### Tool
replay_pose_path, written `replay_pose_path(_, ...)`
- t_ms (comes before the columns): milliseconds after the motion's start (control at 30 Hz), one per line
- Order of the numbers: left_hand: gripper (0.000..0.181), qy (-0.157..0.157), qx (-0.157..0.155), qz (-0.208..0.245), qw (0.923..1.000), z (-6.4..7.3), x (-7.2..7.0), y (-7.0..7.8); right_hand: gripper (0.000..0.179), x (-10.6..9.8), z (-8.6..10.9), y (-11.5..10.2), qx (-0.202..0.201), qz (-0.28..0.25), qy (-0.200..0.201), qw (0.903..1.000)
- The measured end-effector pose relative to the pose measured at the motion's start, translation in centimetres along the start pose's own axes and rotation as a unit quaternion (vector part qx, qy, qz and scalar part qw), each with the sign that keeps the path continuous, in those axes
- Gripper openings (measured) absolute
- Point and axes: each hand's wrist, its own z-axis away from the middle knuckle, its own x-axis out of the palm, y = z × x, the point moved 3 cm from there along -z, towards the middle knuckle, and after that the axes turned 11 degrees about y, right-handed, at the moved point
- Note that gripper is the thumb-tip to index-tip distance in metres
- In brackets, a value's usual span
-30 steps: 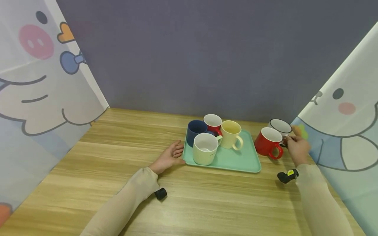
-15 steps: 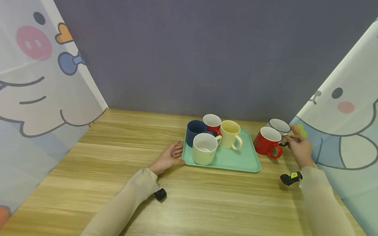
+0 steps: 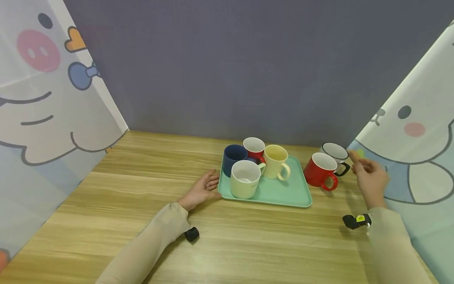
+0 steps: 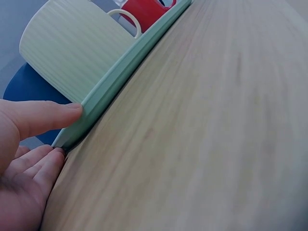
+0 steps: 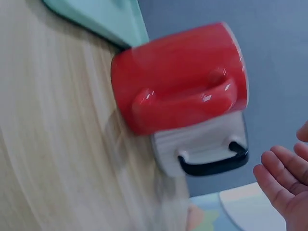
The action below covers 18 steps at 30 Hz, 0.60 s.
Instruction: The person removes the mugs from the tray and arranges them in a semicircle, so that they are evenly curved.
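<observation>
My left hand (image 3: 199, 191) rests at the left edge of a mint-green tray (image 3: 283, 195), its thumb touching the front left corner and its fingers along the side. On the tray stand a ribbed cream mug (image 3: 244, 183), a navy mug (image 3: 232, 159), a red mug with a white inside (image 3: 253, 146) and a pale yellow mug (image 3: 274, 165). My right hand (image 3: 371, 179) is raised with loose fingers, holding nothing, just right of a white mug (image 5: 202, 139) with a black rim and black handle. A second red mug (image 3: 317, 171) stands in front of that white mug, right of the tray.
The wooden table (image 3: 269, 244) stretches out in front and to the left. A dark grey panel (image 3: 227, 71) closes off the back. Cartoon-printed cloths hang at both sides, the right cloth (image 3: 418, 173) close to my right hand.
My right hand has let go of the white mug's black handle and drawn back to the right, its fingers loosening. The left hand and the tray have stayed in place.
</observation>
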Motion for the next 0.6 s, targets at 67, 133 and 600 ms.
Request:
replay_pose_path(67, 0.097, 0.0, 0.0, 0.002, 1.0, 0.0, 0.0, 0.1, 0.014, 0.0, 0.4, -0.6, -0.009, -0.015, 0.009, 0.9998)
replay_pose_path(133, 0.097, 0.001, 0.001, 0.002, 1.0, 0.0, 0.0, 0.1, 0.016, 0.2, 0.8, -1.3, -0.024, -0.014, 0.014, 0.9995)
replay_pose_path(600, 0.096, 0.003, -0.001, -0.002, 1.0, 0.0, 0.0, 0.1, 0.016, 3.3, 3.9, -3.6, -0.111, -0.06, -0.064, 0.9899)
